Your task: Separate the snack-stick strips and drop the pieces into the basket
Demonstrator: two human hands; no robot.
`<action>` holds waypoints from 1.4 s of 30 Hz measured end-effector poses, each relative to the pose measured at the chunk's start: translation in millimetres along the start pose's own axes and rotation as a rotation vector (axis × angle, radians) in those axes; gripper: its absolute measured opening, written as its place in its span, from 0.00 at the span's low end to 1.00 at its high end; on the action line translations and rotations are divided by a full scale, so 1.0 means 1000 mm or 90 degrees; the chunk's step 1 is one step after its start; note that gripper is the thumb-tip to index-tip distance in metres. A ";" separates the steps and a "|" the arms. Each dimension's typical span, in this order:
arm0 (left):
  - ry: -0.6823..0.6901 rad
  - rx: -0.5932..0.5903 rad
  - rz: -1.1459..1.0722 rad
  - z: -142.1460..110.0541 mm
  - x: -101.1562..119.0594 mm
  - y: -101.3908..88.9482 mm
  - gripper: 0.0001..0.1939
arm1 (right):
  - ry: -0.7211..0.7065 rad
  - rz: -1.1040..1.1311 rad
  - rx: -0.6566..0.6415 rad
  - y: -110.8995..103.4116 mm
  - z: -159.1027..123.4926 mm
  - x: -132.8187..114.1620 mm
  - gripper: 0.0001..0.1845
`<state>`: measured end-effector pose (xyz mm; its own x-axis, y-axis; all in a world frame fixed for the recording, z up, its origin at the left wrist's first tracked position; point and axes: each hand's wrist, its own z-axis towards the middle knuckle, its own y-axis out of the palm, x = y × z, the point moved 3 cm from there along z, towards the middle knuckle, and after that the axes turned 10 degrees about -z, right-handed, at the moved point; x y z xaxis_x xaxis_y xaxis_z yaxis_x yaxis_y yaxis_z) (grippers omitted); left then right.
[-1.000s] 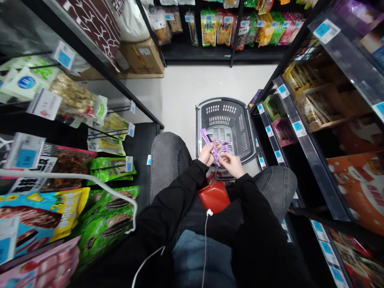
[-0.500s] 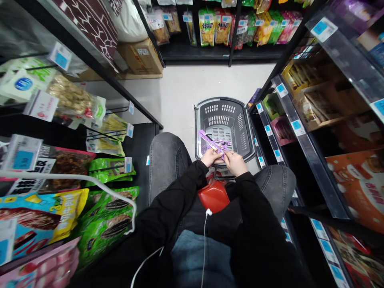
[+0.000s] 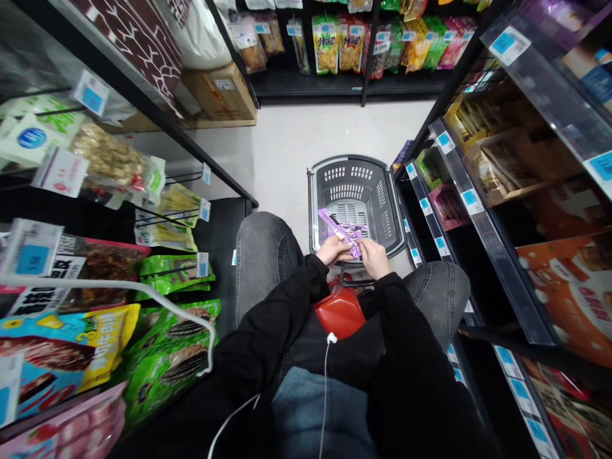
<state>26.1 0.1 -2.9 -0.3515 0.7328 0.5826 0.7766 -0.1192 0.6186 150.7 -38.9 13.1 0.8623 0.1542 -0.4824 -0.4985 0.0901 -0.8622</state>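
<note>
A long, narrow purple packet (image 3: 329, 221) is held over the near end of a grey shopping basket (image 3: 354, 167), slanting from upper left to lower right. My left hand (image 3: 333, 251) is closed around it from the left. At its lower right end, my right hand (image 3: 375, 259) pinches the edge with fingers together. More thin purple packets (image 3: 356, 227) show just beyond my hands, low in the basket; my fingers partly cover them. Print on the packets is too small to read.
Bagged snacks (image 3: 176, 335) hang along a black shelf on the left. To the right stand tiered shelves with price tags (image 3: 471, 199) and boxes. A red object (image 3: 340, 312) sits between my knees, near a white cable (image 3: 326, 382). Pale floor (image 3: 291, 140) lies beyond the basket.
My right hand's fingers have shifted slightly right along the packet, so more of its lower end shows. My left hand keeps its hold. The whole view has moved slightly.
</note>
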 end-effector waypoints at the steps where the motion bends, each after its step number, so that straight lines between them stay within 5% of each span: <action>1: 0.002 0.000 -0.002 -0.001 0.001 0.001 0.20 | 0.007 0.021 0.015 -0.001 0.000 0.000 0.14; 13: 0.020 0.013 -0.016 0.001 0.002 0.000 0.21 | -0.020 0.020 0.077 0.005 -0.002 -0.003 0.15; 24: 0.122 0.163 0.028 0.002 0.004 -0.004 0.10 | -0.048 0.031 0.127 0.013 -0.005 -0.029 0.12; 30: 0.220 0.128 0.389 0.004 0.002 -0.005 0.07 | 0.172 0.115 0.211 0.005 -0.004 -0.013 0.07; 34: 0.241 0.062 0.673 -0.004 -0.002 0.006 0.05 | 0.258 0.275 0.146 0.006 -0.002 0.003 0.13; 42: 0.240 0.016 0.850 -0.010 -0.009 0.015 0.08 | 0.329 0.368 0.193 0.011 -0.003 0.005 0.10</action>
<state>35.4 -15.1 6.2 0.5413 -0.1484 0.8276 0.6412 -0.5639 -0.5205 149.9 -40.6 1.0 0.3586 -0.2064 -0.9104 -0.8142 0.4079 -0.4132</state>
